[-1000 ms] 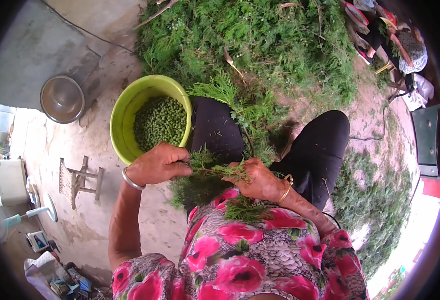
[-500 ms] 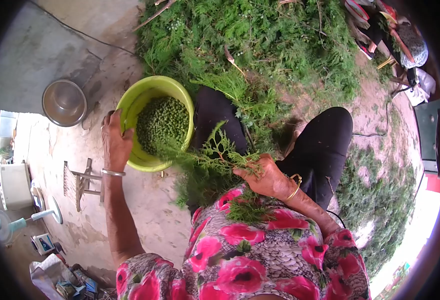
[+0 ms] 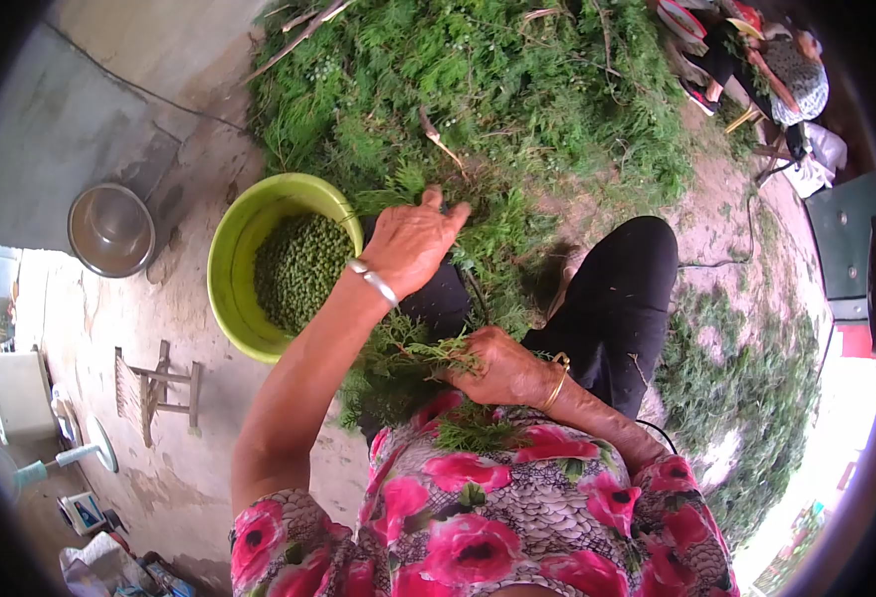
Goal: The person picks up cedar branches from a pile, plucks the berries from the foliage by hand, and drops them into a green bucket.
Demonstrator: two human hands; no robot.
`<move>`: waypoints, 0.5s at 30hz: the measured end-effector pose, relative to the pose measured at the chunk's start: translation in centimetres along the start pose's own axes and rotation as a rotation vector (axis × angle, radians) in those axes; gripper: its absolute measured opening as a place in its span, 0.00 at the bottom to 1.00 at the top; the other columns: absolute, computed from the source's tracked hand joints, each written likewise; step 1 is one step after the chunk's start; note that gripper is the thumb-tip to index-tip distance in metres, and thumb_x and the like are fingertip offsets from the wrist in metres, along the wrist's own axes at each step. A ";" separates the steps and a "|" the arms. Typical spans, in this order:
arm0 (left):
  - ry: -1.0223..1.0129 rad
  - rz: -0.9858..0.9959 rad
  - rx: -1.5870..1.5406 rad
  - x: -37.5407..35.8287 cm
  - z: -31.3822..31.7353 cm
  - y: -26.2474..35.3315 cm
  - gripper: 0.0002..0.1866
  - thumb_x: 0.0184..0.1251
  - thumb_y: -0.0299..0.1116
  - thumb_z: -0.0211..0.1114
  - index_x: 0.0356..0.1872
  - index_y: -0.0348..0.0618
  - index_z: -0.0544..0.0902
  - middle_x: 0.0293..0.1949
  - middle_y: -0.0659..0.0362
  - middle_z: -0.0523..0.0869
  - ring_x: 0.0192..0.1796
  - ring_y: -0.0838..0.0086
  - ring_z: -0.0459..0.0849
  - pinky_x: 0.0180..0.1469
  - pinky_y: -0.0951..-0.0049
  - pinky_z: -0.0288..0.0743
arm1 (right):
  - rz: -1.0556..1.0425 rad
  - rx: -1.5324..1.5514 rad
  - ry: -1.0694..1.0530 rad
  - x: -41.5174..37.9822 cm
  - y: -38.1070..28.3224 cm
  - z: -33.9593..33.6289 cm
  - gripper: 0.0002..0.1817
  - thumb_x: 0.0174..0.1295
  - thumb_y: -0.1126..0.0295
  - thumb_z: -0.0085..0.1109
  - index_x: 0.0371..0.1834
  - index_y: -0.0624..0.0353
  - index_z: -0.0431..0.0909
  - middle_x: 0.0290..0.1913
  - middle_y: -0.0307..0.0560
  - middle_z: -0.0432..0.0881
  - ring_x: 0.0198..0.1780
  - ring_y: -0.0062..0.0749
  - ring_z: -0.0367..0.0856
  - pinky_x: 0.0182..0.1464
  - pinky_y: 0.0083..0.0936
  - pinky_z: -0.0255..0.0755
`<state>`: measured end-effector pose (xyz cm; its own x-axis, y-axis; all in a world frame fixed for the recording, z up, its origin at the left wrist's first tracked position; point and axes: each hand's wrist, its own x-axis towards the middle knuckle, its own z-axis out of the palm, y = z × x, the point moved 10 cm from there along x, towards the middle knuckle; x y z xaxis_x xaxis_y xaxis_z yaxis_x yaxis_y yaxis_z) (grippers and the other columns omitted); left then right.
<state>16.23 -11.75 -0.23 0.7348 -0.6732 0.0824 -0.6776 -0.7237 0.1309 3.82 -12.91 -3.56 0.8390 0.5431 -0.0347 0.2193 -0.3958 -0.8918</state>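
My right hand is closed around a leafy evergreen sprig in front of my lap. My left hand, wearing a silver bangle, stretches over my knee beside the heaped evergreen branches. Its fingers are apart and I see nothing in them. To its left stands a yellow-green bucket, partly filled with small round green cones. A loose tuft of green foliage lies on my flowered shirt.
A metal basin sits on the floor at left, above a small wooden stool. Another person is at the upper right. More cut greenery covers the ground at right. A fan is at lower left.
My left hand has left the bucket's rim and swung right, over my knee to the branch pile. My right hand keeps hold of the sprig. The whole view has shifted slightly.
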 end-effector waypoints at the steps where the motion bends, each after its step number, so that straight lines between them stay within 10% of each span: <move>1: 0.004 0.013 0.002 0.5 1.1 -0.4 0.15 0.47 0.22 0.63 0.40 0.39 0.83 0.37 0.46 0.84 0.39 0.56 0.84 0.46 0.59 0.75 | 0.002 -0.004 0.013 -0.1 -0.1 -0.3 0.07 0.54 0.68 0.60 0.30 0.60 0.80 0.22 0.54 0.76 0.27 0.52 0.78 0.32 0.41 0.72; 7: 0.147 -0.022 -0.267 1.2 -0.9 -2.5 0.06 0.51 0.27 0.64 0.19 0.36 0.78 0.18 0.53 0.79 0.24 0.67 0.81 0.27 0.66 0.73 | -0.061 -0.035 0.183 -1.1 -1.6 -3.8 0.21 0.61 0.54 0.57 0.29 0.66 0.78 0.23 0.57 0.75 0.29 0.52 0.78 0.33 0.39 0.71; 11: 0.060 -0.456 -1.221 -0.7 -1.6 -5.6 0.07 0.55 0.30 0.67 0.23 0.38 0.80 0.17 0.69 0.70 0.18 0.87 0.64 0.18 0.85 0.57 | 0.227 0.332 0.131 -1.4 1.8 -3.9 0.26 0.68 0.49 0.47 0.28 0.64 0.77 0.22 0.48 0.77 0.31 0.28 0.77 0.33 0.25 0.67; 14: 0.222 -0.519 -1.263 -2.4 -4.1 -6.8 0.05 0.55 0.28 0.66 0.27 0.37 0.81 0.17 0.68 0.72 0.17 0.85 0.66 0.18 0.85 0.60 | 0.134 0.801 0.681 -2.4 2.5 -9.2 0.13 0.65 0.65 0.54 0.34 0.66 0.80 0.31 0.41 0.83 0.31 0.19 0.76 0.34 0.17 0.68; 15: 0.231 -0.517 -1.259 -2.7 -5.1 -6.6 0.05 0.55 0.28 0.66 0.27 0.37 0.81 0.17 0.68 0.72 0.17 0.85 0.66 0.18 0.85 0.60 | 0.279 0.358 0.685 -2.9 2.5 -11.4 0.09 0.60 0.72 0.58 0.38 0.68 0.79 0.31 0.45 0.83 0.31 0.23 0.79 0.34 0.20 0.70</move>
<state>18.84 -4.40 3.70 0.9645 -0.2427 -0.1042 0.0626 -0.1734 0.9829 7.65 -23.90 -0.51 0.9825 -0.1590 -0.0967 -0.1174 -0.1260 -0.9851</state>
